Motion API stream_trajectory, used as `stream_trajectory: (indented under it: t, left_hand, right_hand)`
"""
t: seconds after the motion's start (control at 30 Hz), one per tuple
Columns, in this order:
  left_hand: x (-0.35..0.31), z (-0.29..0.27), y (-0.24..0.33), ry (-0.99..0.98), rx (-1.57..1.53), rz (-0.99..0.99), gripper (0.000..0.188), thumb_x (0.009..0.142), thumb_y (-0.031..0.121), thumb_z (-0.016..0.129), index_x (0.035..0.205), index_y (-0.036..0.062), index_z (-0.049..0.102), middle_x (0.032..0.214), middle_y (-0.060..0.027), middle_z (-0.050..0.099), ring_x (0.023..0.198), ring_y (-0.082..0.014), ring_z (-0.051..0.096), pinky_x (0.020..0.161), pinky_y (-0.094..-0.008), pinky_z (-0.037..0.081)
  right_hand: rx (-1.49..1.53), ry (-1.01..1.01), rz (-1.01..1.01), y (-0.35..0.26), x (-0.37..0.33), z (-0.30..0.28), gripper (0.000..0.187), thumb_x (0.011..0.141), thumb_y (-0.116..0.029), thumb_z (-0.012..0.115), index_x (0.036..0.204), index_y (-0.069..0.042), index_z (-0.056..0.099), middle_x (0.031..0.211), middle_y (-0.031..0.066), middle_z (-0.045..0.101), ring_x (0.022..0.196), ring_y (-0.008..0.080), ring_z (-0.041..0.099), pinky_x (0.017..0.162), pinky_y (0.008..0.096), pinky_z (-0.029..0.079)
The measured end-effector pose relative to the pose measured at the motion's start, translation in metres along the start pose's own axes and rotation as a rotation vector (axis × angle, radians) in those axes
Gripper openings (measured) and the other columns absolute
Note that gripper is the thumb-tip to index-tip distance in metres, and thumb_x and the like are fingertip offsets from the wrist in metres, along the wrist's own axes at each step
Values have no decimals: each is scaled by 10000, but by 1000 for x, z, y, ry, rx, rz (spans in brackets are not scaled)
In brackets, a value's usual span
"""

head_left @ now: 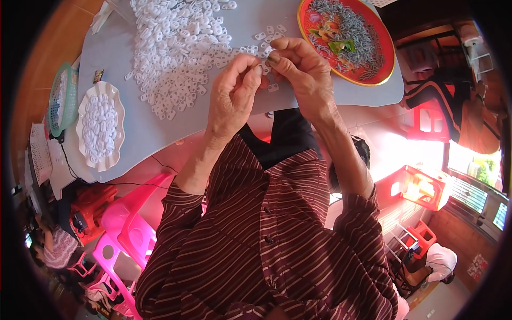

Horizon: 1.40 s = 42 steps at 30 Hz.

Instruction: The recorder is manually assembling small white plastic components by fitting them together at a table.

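Note:
Over the table's near edge, my two hands meet with their fingertips almost touching. My left hand (234,93) is closed in a pinch of thumb and forefinger; whatever it grips is too small to make out. Thumb and fingers of my right hand (308,77) are closed around a small white plastic piece (270,52), partly hidden by them. Several loose white pieces with holes (260,36) lie just beyond the fingertips. A large heap of white plastic pieces (176,37) spreads to the left. Right of my hands, a round red tray (393,56) holds many small grey screw-like parts (368,45).
On the grey table (152,136), a wavy-edged white dish (121,120) of white oval pieces stands at the left. Beside it is a green basket (66,114). Pink chairs (120,224) and red stools (426,186) stand around; other people sit farther off.

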<state>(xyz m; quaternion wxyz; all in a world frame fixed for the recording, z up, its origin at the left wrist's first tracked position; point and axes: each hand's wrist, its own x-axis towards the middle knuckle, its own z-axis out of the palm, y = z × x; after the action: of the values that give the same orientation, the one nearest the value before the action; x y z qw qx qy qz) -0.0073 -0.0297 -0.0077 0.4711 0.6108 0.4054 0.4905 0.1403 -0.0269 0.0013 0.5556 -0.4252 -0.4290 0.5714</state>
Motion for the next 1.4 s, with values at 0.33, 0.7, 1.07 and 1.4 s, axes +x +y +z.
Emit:
stream_trajectory:
  t: [0.33,0.7,1.07,1.4]
  left_hand:
    - [0,2,2,20,32,-22,126,915,125,502,888,5,528,713,-21,528,651,-83,491,595,-233,416]
    - [-1,3,-5,29,36,43,108,916,120,507,906,14,529,661,-8,509,608,-74,456,551,-229,402]
    - [-6,-4,4,-122,-49,-36,94,884,98,557,885,4,553,688,9,552,652,-54,496,590,-216,423]
    - [-7,-5,-7,-82,20,35,53,827,36,561,869,10,542,674,3,553,634,-50,512,586,-217,438]
  right_hand:
    - [-20,20,-29,2,0,0,287,849,-60,640,1103,11,528,876,37,632,804,77,572,710,211,478]
    - [-33,-37,-93,8,-2,-1,246,854,-33,622,1078,21,537,864,51,629,788,88,584,739,223,497]
    - [-206,-173,-129,7,-1,-14,133,887,-130,607,885,3,611,722,-8,597,639,39,498,586,192,427]
    - [-455,-198,-174,-2,1,-12,191,878,-197,629,858,-7,621,688,-1,606,633,40,521,581,206,442]
